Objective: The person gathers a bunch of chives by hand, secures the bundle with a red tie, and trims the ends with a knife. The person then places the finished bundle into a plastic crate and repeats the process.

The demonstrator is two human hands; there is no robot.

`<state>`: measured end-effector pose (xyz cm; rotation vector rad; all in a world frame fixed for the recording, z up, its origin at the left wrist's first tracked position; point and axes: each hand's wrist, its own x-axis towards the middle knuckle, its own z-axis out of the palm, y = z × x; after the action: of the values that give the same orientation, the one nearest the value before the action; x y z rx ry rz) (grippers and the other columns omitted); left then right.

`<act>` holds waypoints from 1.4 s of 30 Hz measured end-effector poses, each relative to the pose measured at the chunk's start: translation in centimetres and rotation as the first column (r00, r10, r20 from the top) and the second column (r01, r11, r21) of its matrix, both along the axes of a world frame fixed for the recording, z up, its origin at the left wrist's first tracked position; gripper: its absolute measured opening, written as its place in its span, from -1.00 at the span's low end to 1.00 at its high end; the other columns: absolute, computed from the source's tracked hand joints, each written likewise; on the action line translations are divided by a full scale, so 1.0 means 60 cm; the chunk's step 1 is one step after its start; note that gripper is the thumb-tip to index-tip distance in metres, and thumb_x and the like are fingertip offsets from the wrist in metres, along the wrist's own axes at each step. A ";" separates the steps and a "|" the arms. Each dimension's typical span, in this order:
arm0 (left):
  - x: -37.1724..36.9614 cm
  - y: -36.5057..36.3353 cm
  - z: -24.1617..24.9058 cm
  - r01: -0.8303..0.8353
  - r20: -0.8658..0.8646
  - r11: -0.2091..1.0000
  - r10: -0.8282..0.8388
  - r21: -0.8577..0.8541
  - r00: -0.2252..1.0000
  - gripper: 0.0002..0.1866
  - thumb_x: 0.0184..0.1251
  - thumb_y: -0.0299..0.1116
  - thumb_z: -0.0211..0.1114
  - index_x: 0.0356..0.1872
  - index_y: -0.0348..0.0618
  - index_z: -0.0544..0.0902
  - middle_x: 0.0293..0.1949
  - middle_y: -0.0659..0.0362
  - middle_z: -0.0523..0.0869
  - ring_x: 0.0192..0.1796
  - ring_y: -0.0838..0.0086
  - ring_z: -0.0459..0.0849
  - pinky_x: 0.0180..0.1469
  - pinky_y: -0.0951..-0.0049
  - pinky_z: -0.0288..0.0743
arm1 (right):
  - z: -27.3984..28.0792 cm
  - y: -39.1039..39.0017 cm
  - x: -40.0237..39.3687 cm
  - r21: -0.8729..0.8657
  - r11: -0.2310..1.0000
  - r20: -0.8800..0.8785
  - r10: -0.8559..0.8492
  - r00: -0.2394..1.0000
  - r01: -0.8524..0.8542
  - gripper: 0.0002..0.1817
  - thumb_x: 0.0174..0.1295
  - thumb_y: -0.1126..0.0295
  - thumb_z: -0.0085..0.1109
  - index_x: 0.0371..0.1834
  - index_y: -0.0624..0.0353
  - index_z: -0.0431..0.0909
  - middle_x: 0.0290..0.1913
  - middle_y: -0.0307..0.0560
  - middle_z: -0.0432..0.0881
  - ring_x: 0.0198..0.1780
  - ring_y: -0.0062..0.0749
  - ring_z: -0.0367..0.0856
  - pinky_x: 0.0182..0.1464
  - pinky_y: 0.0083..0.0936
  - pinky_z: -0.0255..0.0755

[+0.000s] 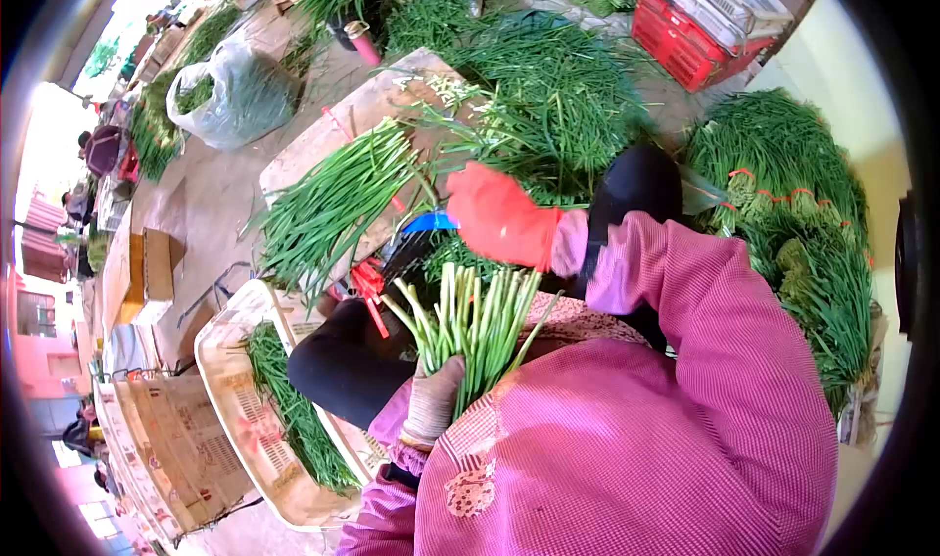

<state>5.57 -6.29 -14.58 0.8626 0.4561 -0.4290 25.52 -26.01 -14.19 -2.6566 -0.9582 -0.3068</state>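
Note:
My left hand point(436, 399), in a pale knitted glove, is closed around a bunch of green chive stalks point(477, 326). The cut ends fan upward in front of my chest. My right hand point(504, 218) wears an orange-red glove and is closed at the edge of a blue object point(431, 223) whose kind I cannot make out. On the wooden board point(304, 155) just beyond, a loose pile of chives point(343, 204) lies with its leaves toward the left. Red strips point(367, 287) hang below the board's near edge, beside my knee.
A beige plastic basket point(211, 346) with greens stands at lower left. A large heap of chives point(558, 86) lies ahead, and banded bundles point(783, 184) are stacked on the right. Red and white crates point(676, 37) stand at the back. A filled plastic bag point(235, 96) sits far left.

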 end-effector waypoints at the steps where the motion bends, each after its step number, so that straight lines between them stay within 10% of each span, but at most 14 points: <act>1: 0.001 0.000 -0.002 -0.011 -0.007 1.000 0.011 0.023 1.000 -0.52 0.34 -0.53 0.28 0.28 -0.20 0.44 0.07 0.06 0.66 0.03 0.28 0.68 0.11 0.25 0.61 | 0.005 -0.029 0.027 -0.115 0.987 0.244 -0.082 0.966 0.113 -0.94 -0.07 0.38 0.14 -0.55 0.07 0.60 -0.31 -0.07 0.57 -0.03 -0.10 0.53 0.14 -0.19 0.36; 6: -0.001 0.012 -0.009 -0.022 -0.002 0.999 0.022 0.042 1.000 -0.51 0.33 -0.53 0.29 0.28 -0.21 0.44 0.06 0.06 0.66 0.02 0.29 0.68 0.10 0.26 0.62 | 0.048 -0.163 0.022 -0.069 0.954 0.419 -0.237 0.876 0.291 -0.62 0.14 0.14 0.24 -0.08 0.18 0.62 -0.15 0.03 0.66 0.20 0.04 0.49 0.23 0.00 0.31; 7: 0.000 0.013 -0.013 -0.026 0.003 0.999 0.025 0.048 1.000 -0.51 0.33 -0.54 0.29 0.28 -0.21 0.44 0.06 0.06 0.66 0.02 0.29 0.68 0.10 0.27 0.61 | 0.072 -0.168 -0.004 -0.201 0.951 -0.099 -0.260 0.961 0.237 -0.47 0.19 0.01 0.22 0.05 0.22 0.53 -0.11 0.09 0.67 0.11 0.05 0.56 0.12 -0.05 0.41; 9: 0.003 0.004 0.003 -0.049 0.010 0.998 0.049 0.027 0.999 -0.47 0.32 -0.53 0.31 0.30 -0.17 0.41 0.07 0.08 0.65 0.03 0.30 0.67 0.12 0.26 0.60 | 0.132 -0.159 -0.040 -0.249 0.966 -0.903 -0.258 0.342 0.071 -0.16 0.24 -0.27 0.14 0.26 0.31 0.32 -0.08 0.24 0.67 -0.15 0.00 0.73 -0.17 -0.26 0.63; 11: 0.002 0.005 0.008 -0.017 0.039 0.999 0.016 0.039 0.999 -0.36 0.29 -0.49 0.34 0.39 -0.11 0.31 0.13 0.08 0.61 0.10 0.30 0.63 0.18 0.25 0.55 | 0.074 -0.157 -0.074 -0.037 0.995 -0.997 -0.029 -0.074 0.098 -0.30 0.40 -0.11 0.02 0.26 0.37 0.26 -0.05 0.22 0.66 -0.17 -0.15 0.75 -0.16 -0.33 0.68; 13: -0.003 0.008 0.005 0.048 0.127 0.997 -0.055 0.054 0.990 0.00 0.28 -0.45 0.36 0.57 0.02 -0.17 0.37 0.06 0.38 0.32 0.28 0.45 0.38 0.21 0.33 | 0.056 -0.125 -0.100 0.155 0.966 -0.954 0.200 -0.222 0.207 -0.44 0.47 0.05 -0.01 0.18 0.40 0.32 -0.04 0.22 0.66 -0.19 -0.15 0.76 -0.17 -0.33 0.68; 18: -0.001 0.026 -0.086 0.294 0.153 0.933 -0.328 0.208 0.932 0.33 0.07 -0.57 0.48 0.53 0.13 -0.51 0.41 0.09 0.29 0.34 0.40 0.39 0.40 0.30 0.25 | 0.023 -0.051 -0.063 0.362 0.890 -0.916 0.395 -0.072 0.277 -0.55 0.39 0.18 0.03 -0.14 0.49 0.57 -0.24 0.14 0.73 -0.34 -0.24 0.77 -0.32 -0.48 0.67; 24: 0.020 0.032 -0.149 0.382 0.020 0.868 -0.409 0.317 0.912 0.20 0.00 -0.65 0.48 0.56 -0.02 -0.21 0.21 0.21 0.51 0.19 0.47 0.50 0.23 0.37 0.43 | 0.024 0.025 -0.049 0.317 0.916 -0.940 0.270 0.206 0.244 -0.52 0.37 0.13 0.01 -0.35 0.44 0.63 -0.40 0.05 0.73 -0.53 -0.35 0.72 -0.58 -0.50 0.55; 29: 0.041 0.029 -0.026 0.393 0.050 0.900 -0.409 0.190 0.911 -0.33 0.16 -0.45 0.44 0.34 -0.17 0.42 0.05 0.26 0.65 0.05 0.52 0.60 0.15 0.41 0.50 | 0.043 0.038 -0.047 0.327 0.876 -0.855 0.115 0.506 0.355 -0.63 0.42 0.11 -0.05 -0.25 0.23 0.53 -0.59 -0.03 0.60 -0.65 -0.26 0.62 -0.55 -0.35 0.58; 34: 0.040 0.053 -0.012 0.408 -0.003 0.900 -0.413 -0.150 0.911 -0.17 0.07 -0.04 0.51 0.34 -0.21 0.41 0.11 0.17 0.63 0.06 0.41 0.65 0.06 0.40 0.61 | 0.074 -0.035 0.029 0.446 0.769 -0.574 -0.146 0.806 0.457 -0.60 0.44 -0.01 -0.03 -0.27 0.12 0.52 -0.61 -0.19 0.52 -0.65 -0.38 0.55 -0.57 -0.43 0.48; 39: 0.036 0.051 0.034 0.309 -0.035 0.926 -0.324 -0.215 0.945 -0.14 0.05 -0.02 0.50 0.33 -0.25 0.38 0.26 0.06 0.52 0.29 0.33 0.50 0.39 0.31 0.36 | 0.099 -0.083 -0.007 0.105 0.949 -0.967 0.028 0.253 0.296 -0.20 0.26 -0.40 -0.03 -0.37 0.32 0.58 -0.39 0.05 0.73 -0.52 -0.36 0.69 -0.43 -0.46 0.57; 42: 0.037 0.041 0.042 0.273 -0.036 0.928 -0.291 -0.254 0.956 -0.15 0.04 -0.02 0.50 0.32 -0.25 0.39 0.24 0.05 0.53 0.30 0.31 0.49 0.41 0.30 0.33 | 0.013 -0.056 -0.046 0.226 0.955 -0.970 0.238 -0.039 0.194 -0.20 0.22 -0.44 -0.03 -0.33 0.26 0.60 -0.40 -0.09 0.68 -0.39 -0.42 0.67 -0.32 -0.55 0.55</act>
<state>7.81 -3.82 -12.05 0.6728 0.3364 -0.7693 22.76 -29.36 -13.43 -1.6449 -0.2848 1.3324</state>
